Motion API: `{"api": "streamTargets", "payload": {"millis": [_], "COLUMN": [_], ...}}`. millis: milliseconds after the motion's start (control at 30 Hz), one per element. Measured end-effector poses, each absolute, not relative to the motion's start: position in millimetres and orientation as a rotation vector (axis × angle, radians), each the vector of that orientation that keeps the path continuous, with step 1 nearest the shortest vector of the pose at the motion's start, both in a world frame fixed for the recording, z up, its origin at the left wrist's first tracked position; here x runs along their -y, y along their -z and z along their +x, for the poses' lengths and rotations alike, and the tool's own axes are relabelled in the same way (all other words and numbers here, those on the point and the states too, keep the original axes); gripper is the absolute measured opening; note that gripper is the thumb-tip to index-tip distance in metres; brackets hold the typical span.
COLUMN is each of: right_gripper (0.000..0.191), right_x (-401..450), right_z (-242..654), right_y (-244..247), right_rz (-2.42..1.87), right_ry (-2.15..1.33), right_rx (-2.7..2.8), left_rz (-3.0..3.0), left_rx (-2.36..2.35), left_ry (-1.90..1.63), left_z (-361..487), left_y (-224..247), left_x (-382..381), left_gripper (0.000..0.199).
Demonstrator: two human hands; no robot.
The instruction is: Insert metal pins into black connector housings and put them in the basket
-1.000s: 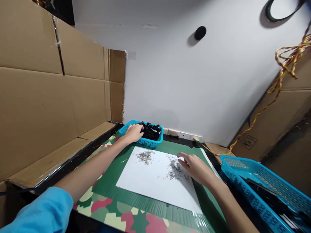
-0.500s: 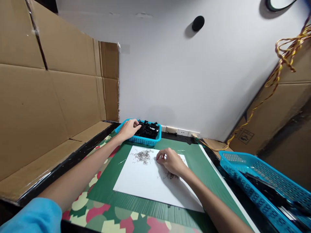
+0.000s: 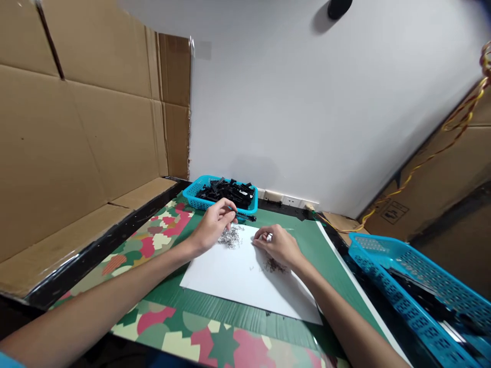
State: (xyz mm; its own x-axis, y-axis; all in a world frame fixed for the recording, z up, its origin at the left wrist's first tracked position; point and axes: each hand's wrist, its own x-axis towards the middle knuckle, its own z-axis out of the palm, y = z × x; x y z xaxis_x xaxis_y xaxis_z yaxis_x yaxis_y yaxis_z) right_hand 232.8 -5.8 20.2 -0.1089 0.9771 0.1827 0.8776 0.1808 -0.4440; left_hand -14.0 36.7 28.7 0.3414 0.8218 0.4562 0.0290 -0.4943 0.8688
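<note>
My left hand (image 3: 215, 224) is closed on a slim black plastic part (image 3: 246, 216), which points to the right just in front of the blue basket (image 3: 187, 195). That basket is heaped with similar black parts (image 3: 226, 191). Over the white sheet (image 3: 238, 278), my right hand (image 3: 278, 245) has thumb and forefinger pinched together; whatever lies between them is too small to make out. A pile of tiny metal pieces (image 3: 230, 237) lies on the sheet between the hands. Partly hidden under my right hand is a second, browner pile of small pieces (image 3: 274, 266).
To the right stands a larger blue basket (image 3: 402, 301) with long black parts (image 3: 418, 291) inside. Cardboard panels (image 3: 111, 138) wall off the left side. Power sockets (image 3: 290, 200) line the wall's foot, with a twisted yellow cable (image 3: 410, 179) at the right.
My left hand has come out of the far basket, toward me and to the right, with a black plastic part. My right hand stays pinched over the sheet. The camera view has shifted.
</note>
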Motion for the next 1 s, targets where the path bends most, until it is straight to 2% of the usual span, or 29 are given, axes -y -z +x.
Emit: {"api": "streamTargets", "payload": {"millis": [200,500,667,800,1000], "right_gripper": [0.013,0.010,0.013,0.013,0.009], "right_x": [4,5,6,8,9], "right_z": [235,236,242,243,236], "right_y": [-17,-19,-21,-23,-17], "right_rz": [-1.792,-1.689,-1.652,-1.595,-1.526], "right_ry": [-0.338,-0.417,-0.426,-0.460,-0.532], "right_rx": [2.055,2.170,2.140,2.116,2.081], "left_rz": [1.813,1.702,1.543,1.377,1.201], "left_rx": [-0.709,-0.676,-0.652,-0.596,-0.464], "left_ry": [-1.144,-1.192,-1.179,-1.035,-0.839], "left_z": [-5,-6,-3,-4,-6], "left_y": [-22,-20,-15,-17,-26], "left_x": [-15,-24,-30,-24,-8], "left_gripper": [0.015,0.017,0.027,0.039,0.037]}}
